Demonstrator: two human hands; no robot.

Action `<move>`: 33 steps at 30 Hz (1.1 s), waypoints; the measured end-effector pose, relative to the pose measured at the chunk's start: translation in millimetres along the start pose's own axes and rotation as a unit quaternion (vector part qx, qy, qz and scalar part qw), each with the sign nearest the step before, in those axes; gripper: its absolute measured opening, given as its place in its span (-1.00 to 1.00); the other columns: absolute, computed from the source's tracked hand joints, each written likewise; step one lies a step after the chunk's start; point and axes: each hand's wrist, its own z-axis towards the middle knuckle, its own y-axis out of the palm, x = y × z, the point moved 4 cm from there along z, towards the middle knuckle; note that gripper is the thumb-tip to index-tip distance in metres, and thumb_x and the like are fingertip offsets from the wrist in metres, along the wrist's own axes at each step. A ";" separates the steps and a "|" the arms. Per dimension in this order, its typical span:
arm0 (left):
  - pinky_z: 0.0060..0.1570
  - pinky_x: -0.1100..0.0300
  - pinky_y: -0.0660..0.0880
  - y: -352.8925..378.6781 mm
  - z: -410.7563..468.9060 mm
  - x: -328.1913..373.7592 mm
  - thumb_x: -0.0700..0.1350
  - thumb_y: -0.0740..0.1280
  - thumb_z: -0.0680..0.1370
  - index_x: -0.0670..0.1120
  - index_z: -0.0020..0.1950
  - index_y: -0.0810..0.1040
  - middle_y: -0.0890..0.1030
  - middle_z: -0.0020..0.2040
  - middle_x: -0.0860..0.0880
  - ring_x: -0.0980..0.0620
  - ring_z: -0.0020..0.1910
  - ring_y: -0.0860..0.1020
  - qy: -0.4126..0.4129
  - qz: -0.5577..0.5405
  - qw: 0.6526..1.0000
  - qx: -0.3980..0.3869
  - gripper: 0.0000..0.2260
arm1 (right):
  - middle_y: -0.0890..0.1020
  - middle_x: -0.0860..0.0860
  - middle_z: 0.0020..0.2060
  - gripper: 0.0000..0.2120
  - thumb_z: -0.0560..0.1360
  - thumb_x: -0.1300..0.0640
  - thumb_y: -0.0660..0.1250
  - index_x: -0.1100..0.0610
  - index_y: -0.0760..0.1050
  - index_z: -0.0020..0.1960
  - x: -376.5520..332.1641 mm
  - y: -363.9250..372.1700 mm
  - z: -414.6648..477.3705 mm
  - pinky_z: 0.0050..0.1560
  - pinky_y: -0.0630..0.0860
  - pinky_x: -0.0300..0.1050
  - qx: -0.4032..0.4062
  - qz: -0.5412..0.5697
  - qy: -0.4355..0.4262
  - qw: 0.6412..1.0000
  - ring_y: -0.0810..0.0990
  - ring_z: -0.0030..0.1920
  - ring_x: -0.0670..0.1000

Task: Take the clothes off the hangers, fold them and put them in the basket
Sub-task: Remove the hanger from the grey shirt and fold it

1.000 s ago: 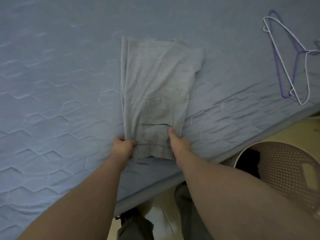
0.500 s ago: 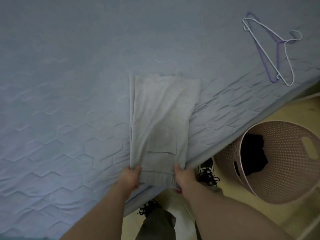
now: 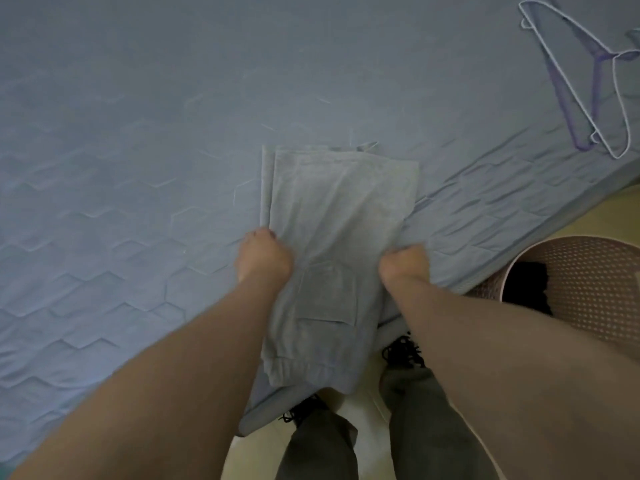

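Observation:
Grey folded shorts [image 3: 332, 237] with a back pocket lie lengthwise on the blue quilted bed [image 3: 138, 168], their elastic waistband hanging over the bed's near edge. My left hand [image 3: 265, 256] grips the shorts' left side about halfway up. My right hand [image 3: 403, 263] grips the right side at the same height, fingers tucked under the cloth. The pinkish perforated basket [image 3: 595, 292] stands on the floor at the lower right, with dark clothing [image 3: 526, 287] inside.
Two wire hangers, one white [image 3: 571, 74] and one purple [image 3: 568, 109], lie on the bed at the upper right. Below the bed edge I see my dark trousers, black laced shoes [image 3: 403, 353] and yellowish floor.
Both hands have let go of the waistband and moved up to the middle of the shorts. The shorts have slid nearer, so the waistband now hangs over the bed edge.

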 end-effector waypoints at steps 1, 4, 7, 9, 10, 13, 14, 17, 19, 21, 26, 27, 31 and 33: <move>0.28 -0.01 0.37 -0.1 20.0 16.5 -0.12 0.20 0.58 -0.18 0.29 0.47 0.47 0.29 -0.24 -0.24 0.30 0.44 0.020 0.002 1.000 0.009 -0.69 | 0.44 0.28 0.34 -0.56 0.60 0.03 0.21 0.29 0.31 0.36 -17.1 -5.6 17.5 0.30 0.38 0.04 0.017 0.011 -0.008 1.000 0.45 0.34 0.26; 0.29 -0.02 0.38 -2.6 68.9 55.2 -0.15 0.20 0.57 -0.22 0.32 0.45 0.48 0.31 -0.28 -0.27 0.32 0.44 0.022 0.001 1.000 0.019 -0.67 | 0.42 0.29 0.37 -0.49 0.59 0.01 0.24 0.30 0.27 0.41 -59.9 -21.9 61.0 0.31 0.36 0.03 0.044 0.050 -0.024 0.998 0.43 0.37 0.26; 0.29 0.00 0.40 5.4 115.5 73.9 -0.09 0.25 0.56 -0.21 0.32 0.46 0.51 0.30 -0.24 -0.26 0.31 0.46 -0.009 -0.030 0.999 0.018 -0.64 | 0.48 0.23 0.36 -0.39 0.52 -0.06 0.33 0.32 0.34 0.41 -91.0 -22.2 106.1 0.29 0.42 -0.02 0.013 0.113 -0.012 0.993 0.48 0.35 0.21; 0.25 0.04 0.45 9.6 136.0 79.0 -0.01 0.28 0.53 -0.19 0.26 0.54 0.58 0.25 -0.21 -0.22 0.26 0.52 -0.020 -0.057 0.998 0.036 -0.62 | 0.57 0.16 0.28 -0.46 0.46 -0.02 0.38 0.28 0.46 0.32 -105.5 -21.7 125.0 0.25 0.51 -0.02 -0.013 0.173 -0.007 0.985 0.56 0.26 0.17; 0.22 0.06 0.45 10.4 142.9 81.0 0.03 0.29 0.53 -0.18 0.23 0.57 0.60 0.22 -0.18 -0.20 0.24 0.54 -0.020 -0.069 0.996 0.044 -0.62 | 0.59 0.15 0.26 -0.52 0.48 0.03 0.37 0.28 0.49 0.30 -111.6 -23.0 130.2 0.24 0.51 -0.03 -0.011 0.183 -0.014 0.983 0.57 0.25 0.16; 0.22 0.10 0.43 15.3 153.3 85.4 0.04 0.32 0.55 -0.18 0.27 0.54 0.60 0.22 -0.16 -0.16 0.25 0.53 -0.023 -0.102 0.994 0.039 -0.61 | 0.57 0.19 0.27 -0.66 0.60 0.17 0.20 0.34 0.51 0.28 -130.8 -30.3 135.0 0.27 0.44 -0.05 -0.001 0.144 -0.053 0.988 0.52 0.31 0.18; 0.25 0.09 0.42 13.7 155.7 86.8 0.04 0.33 0.54 -0.19 0.29 0.50 0.59 0.24 -0.17 -0.17 0.27 0.52 -0.030 -0.097 0.994 0.043 -0.58 | 0.57 0.21 0.27 -0.66 0.61 0.20 0.16 0.35 0.52 0.27 -139.2 -35.1 132.9 0.27 0.41 -0.06 0.006 0.142 -0.064 0.988 0.51 0.32 0.19; 0.37 0.02 0.33 4.9 156.8 82.1 0.08 0.36 0.52 -0.21 0.37 0.39 0.46 0.35 -0.23 -0.22 0.37 0.40 -0.065 -0.046 0.993 0.089 -0.47 | 0.56 0.20 0.29 -0.67 0.60 0.20 0.16 0.33 0.51 0.27 -153.4 -39.4 131.6 0.26 0.36 -0.10 0.007 0.096 -0.096 0.991 0.49 0.33 0.19; 0.37 0.02 0.33 3.9 161.4 80.5 0.08 0.37 0.53 -0.23 0.38 0.37 0.45 0.36 -0.23 -0.22 0.38 0.40 -0.065 -0.056 0.994 0.072 -0.45 | 0.55 0.20 0.29 -0.67 0.61 0.20 0.17 0.33 0.50 0.28 -158.2 -38.9 135.4 0.27 0.38 -0.09 0.007 0.053 -0.101 0.993 0.48 0.35 0.19; 0.31 0.04 0.37 1.9 166.3 81.6 0.06 0.33 0.57 -0.24 0.35 0.41 0.51 0.32 -0.22 -0.20 0.34 0.46 -0.058 -0.076 0.994 0.055 -0.52 | 0.54 0.18 0.31 -0.67 0.61 0.18 0.20 0.29 0.48 0.31 -158.8 -41.4 138.6 0.27 0.39 -0.11 0.016 0.037 -0.091 0.995 0.47 0.36 0.17; 0.11 0.03 0.40 -18.7 172.1 77.1 -0.09 0.20 0.63 -0.24 0.17 0.48 0.55 0.18 -0.28 -0.25 0.18 0.51 -0.049 -0.122 0.980 0.147 -0.75 | 0.65 0.11 0.13 -0.79 0.56 0.20 0.23 0.17 0.60 0.09 -166.8 -49.6 136.3 0.01 0.41 -0.19 0.079 0.041 -0.155 0.984 0.58 0.19 0.13; 0.10 0.03 0.40 -21.8 171.5 75.2 -0.10 0.18 0.62 -0.22 0.14 0.46 0.53 0.17 -0.28 -0.25 0.16 0.51 -0.048 -0.128 0.977 0.161 -0.78 | 0.67 0.10 0.05 -0.83 0.53 0.21 0.24 0.12 0.60 0.00 -172.9 -49.2 132.0 -0.07 0.39 -0.21 0.077 0.044 -0.189 0.978 0.60 0.12 0.11; 0.21 0.02 0.38 -20.1 174.7 61.7 -0.08 0.18 0.61 -0.16 0.11 0.45 0.48 0.22 -0.28 -0.25 0.17 0.49 -0.056 -0.117 0.981 0.146 -0.82 | 0.65 0.04 -0.03 -0.79 0.40 0.25 0.25 0.05 0.59 -0.06 -194.2 -32.4 121.3 0.00 0.52 -0.14 -0.033 -0.061 -0.360 0.930 0.60 0.02 0.08; 0.13 0.05 0.42 -17.7 176.9 57.6 -0.10 0.21 0.60 -0.11 0.03 0.42 0.55 0.13 -0.23 -0.21 0.12 0.53 -0.043 -0.130 0.981 0.139 -0.90 | 0.55 0.06 0.11 -0.67 0.40 0.25 0.27 0.01 0.57 0.12 -196.5 -24.7 118.1 0.15 0.52 -0.07 -0.089 -0.153 -0.433 0.884 0.56 0.09 0.08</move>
